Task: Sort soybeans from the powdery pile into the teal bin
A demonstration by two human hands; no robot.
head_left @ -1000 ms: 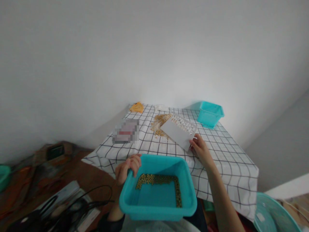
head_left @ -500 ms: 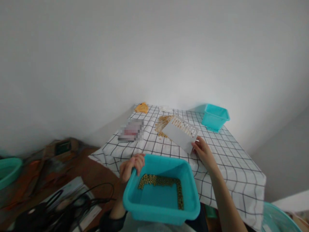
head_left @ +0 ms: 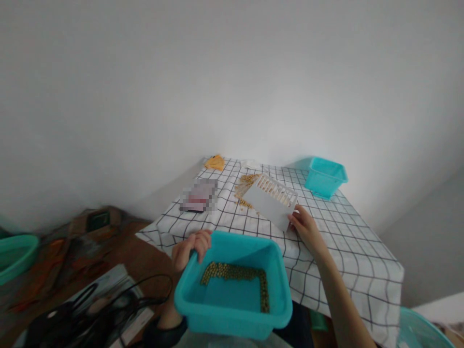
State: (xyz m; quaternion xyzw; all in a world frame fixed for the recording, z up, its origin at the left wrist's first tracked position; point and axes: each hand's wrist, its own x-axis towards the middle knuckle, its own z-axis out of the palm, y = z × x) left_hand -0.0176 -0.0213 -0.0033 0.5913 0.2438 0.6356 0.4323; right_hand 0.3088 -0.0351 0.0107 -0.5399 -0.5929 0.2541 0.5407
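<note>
My left hand (head_left: 192, 248) is closed over the left rim of a turquoise plastic basin (head_left: 235, 323) held at the table's near edge. Small round golden beads or beans (head_left: 232, 271) lie along the basin's far and right sides; I cannot tell which they are. In my right hand (head_left: 304, 224) is a flat white slotted board (head_left: 270, 205), gripped by its near right corner and tilted above the cloth. Its slotted end faces away from me. Behind it, partly covered, a loose pile of similar golden pieces (head_left: 248, 180) lies on the table.
A black-and-white checked cloth (head_left: 348, 251) covers the table. A smaller turquoise basket (head_left: 324, 179) stands at the back right. An orange cloth-like item (head_left: 215, 163) and a blurred-out flat object (head_left: 199, 195) lie on the left. Black cables (head_left: 123, 304) clutter the lower left.
The basin and my left hand have shifted slightly left. My right hand keeps hold of the white board, which has hardly moved.
</note>
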